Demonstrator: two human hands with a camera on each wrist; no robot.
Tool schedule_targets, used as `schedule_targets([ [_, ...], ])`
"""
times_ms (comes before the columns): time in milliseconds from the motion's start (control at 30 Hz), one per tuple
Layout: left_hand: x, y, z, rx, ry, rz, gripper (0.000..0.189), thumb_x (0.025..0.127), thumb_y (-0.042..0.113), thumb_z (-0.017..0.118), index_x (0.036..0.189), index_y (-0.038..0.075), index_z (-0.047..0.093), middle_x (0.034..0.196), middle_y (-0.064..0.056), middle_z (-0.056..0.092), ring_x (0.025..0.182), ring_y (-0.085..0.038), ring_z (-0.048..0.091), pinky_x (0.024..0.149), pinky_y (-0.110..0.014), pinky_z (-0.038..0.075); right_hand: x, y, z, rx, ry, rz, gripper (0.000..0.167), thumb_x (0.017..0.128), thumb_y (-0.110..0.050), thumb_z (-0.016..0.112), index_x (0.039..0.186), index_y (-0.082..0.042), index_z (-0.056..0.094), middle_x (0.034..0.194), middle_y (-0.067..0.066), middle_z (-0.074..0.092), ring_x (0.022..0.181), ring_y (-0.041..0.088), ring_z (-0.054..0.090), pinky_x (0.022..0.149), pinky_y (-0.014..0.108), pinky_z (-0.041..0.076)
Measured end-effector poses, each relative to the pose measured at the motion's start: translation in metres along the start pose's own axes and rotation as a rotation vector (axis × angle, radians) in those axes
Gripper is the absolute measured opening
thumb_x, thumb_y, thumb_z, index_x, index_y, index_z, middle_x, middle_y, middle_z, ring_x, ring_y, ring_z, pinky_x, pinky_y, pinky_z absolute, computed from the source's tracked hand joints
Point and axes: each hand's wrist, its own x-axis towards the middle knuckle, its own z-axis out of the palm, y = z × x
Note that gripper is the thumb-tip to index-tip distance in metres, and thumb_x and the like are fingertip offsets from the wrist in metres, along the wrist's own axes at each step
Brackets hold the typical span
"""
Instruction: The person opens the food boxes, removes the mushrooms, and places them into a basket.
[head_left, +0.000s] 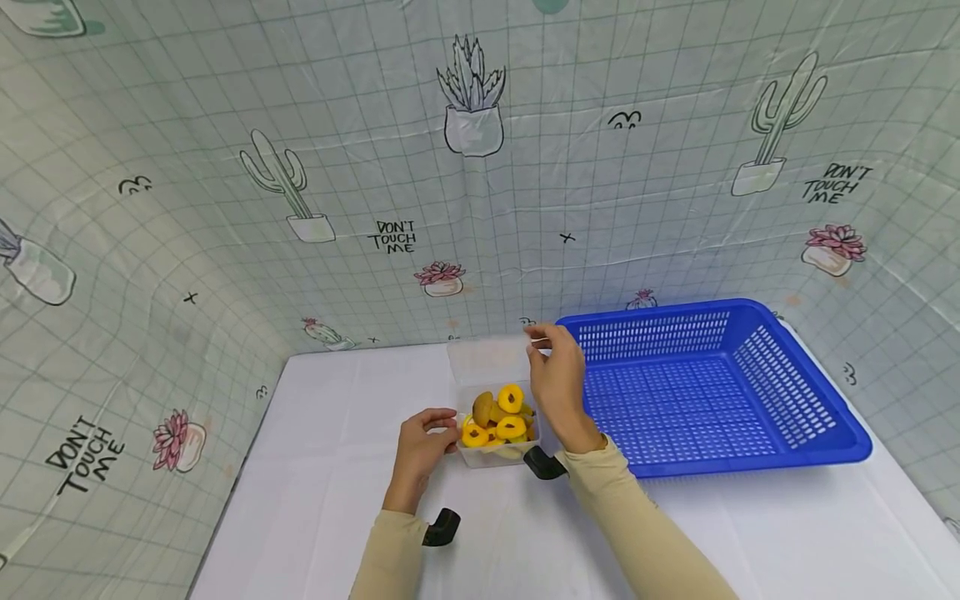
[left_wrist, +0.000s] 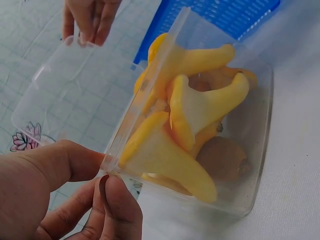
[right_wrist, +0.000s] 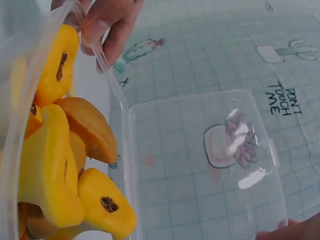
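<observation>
A clear plastic box point(head_left: 476, 458) stands on the table, filled with several yellow trumpet-shaped pieces point(head_left: 512, 429) with dark centres and some rounded brown pieces point(head_left: 483, 407). Its hinged lid point(head_left: 487, 360) is raised, tilted back behind the box. At the box's left side, my left hand point(head_left: 422, 450) pinches the rim between thumb and fingers. My right hand point(head_left: 558, 379) reaches over the right side and holds the free edge of the lid by its fingertips. Through the transparent wall, the left wrist view shows the pieces' pale yellow stems point(left_wrist: 170, 160).
A large blue perforated basket point(head_left: 750, 458) stands to the right, close beside the box and my right forearm. White cloth covers the table point(head_left: 322, 467). A patterned grid curtain point(head_left: 360, 133) rises behind the table and at both sides.
</observation>
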Motion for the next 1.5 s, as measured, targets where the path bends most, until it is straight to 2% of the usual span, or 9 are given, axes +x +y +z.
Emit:
schedule_targets([
  [300,0.002,0.0,0.0,-0.019,-0.01,-0.012,0.033,0.091,-0.007,0.074,0.123,-0.011,0.069,0.108,-0.02,0.071,0.071,-0.013,0.063,0.064,-0.02,0.059,0.008,-0.001,-0.003,-0.016,-0.12,0.023,0.042,0.095,0.019,0.059,0.134,0.005,0.068,0.125,0.027,0.065,0.113,0.042,0.066,0.096,0.054,0.06],
  [633,0.004,0.0,0.001,-0.034,-0.024,-0.036,0.035,0.092,-0.006,0.074,0.126,-0.011,0.067,0.112,-0.022,0.07,0.071,-0.013,0.063,0.065,-0.02,0.059,0.006,0.002,-0.01,-0.086,-0.228,0.005,0.056,0.094,0.017,0.062,0.149,0.003,0.057,0.132,0.03,0.061,0.118,0.045,0.063,0.102,0.055,0.056],
  [833,0.003,-0.002,0.0,-0.048,-0.033,-0.048,0.035,0.093,-0.006,0.074,0.126,-0.011,0.067,0.112,-0.021,0.071,0.07,-0.012,0.062,0.064,-0.019,0.059,-0.009,0.0,-0.019,-0.095,-0.245,-0.022,0.059,0.094,0.015,0.066,0.151,0.002,0.055,0.136,0.028,0.06,0.121,0.044,0.062,0.103,0.057,0.056],
  [1067,0.004,-0.002,-0.001,-0.061,-0.027,-0.059,0.032,0.093,-0.005,0.074,0.124,-0.01,0.068,0.109,-0.019,0.071,0.069,-0.012,0.062,0.064,-0.018,0.059,-0.03,-0.004,-0.029,-0.15,-0.205,-0.064,0.057,0.092,0.012,0.072,0.146,-0.001,0.06,0.137,0.024,0.059,0.119,0.041,0.063,0.1,0.057,0.056],
  [1167,0.004,-0.001,-0.001,-0.068,-0.027,-0.065,0.032,0.093,-0.005,0.074,0.124,-0.01,0.068,0.11,-0.019,0.071,0.069,-0.012,0.062,0.064,-0.018,0.058,-0.039,-0.003,-0.034,-0.183,-0.21,-0.131,0.045,0.089,0.011,0.077,0.131,-0.001,0.069,0.129,0.02,0.062,0.117,0.038,0.063,0.101,0.055,0.056],
  [1233,0.003,-0.001,-0.001,-0.068,-0.028,-0.062,0.031,0.093,-0.005,0.074,0.124,-0.01,0.068,0.11,-0.019,0.071,0.069,-0.012,0.062,0.063,-0.018,0.058,-0.043,-0.001,-0.037,-0.214,-0.257,-0.208,0.035,0.086,0.011,0.08,0.118,-0.001,0.073,0.122,0.016,0.065,0.115,0.036,0.064,0.101,0.053,0.057],
  [1367,0.002,-0.001,-0.002,-0.08,-0.028,-0.056,0.032,0.093,-0.006,0.074,0.124,-0.011,0.068,0.111,-0.02,0.071,0.069,-0.012,0.062,0.063,-0.018,0.058,-0.047,0.003,-0.041,-0.309,-0.429,-0.391,0.03,0.08,0.009,0.087,0.106,-0.003,0.077,0.113,0.008,0.071,0.11,0.03,0.067,0.096,0.046,0.06],
  [1500,0.002,-0.001,-0.002,-0.088,-0.03,-0.054,0.033,0.093,-0.006,0.074,0.124,-0.011,0.068,0.111,-0.02,0.071,0.069,-0.012,0.062,0.063,-0.019,0.058,-0.048,0.009,-0.042,-0.382,-0.559,-0.483,0.028,0.08,0.005,0.089,0.104,-0.005,0.079,0.108,0.005,0.073,0.103,0.025,0.068,0.093,0.042,0.06],
])
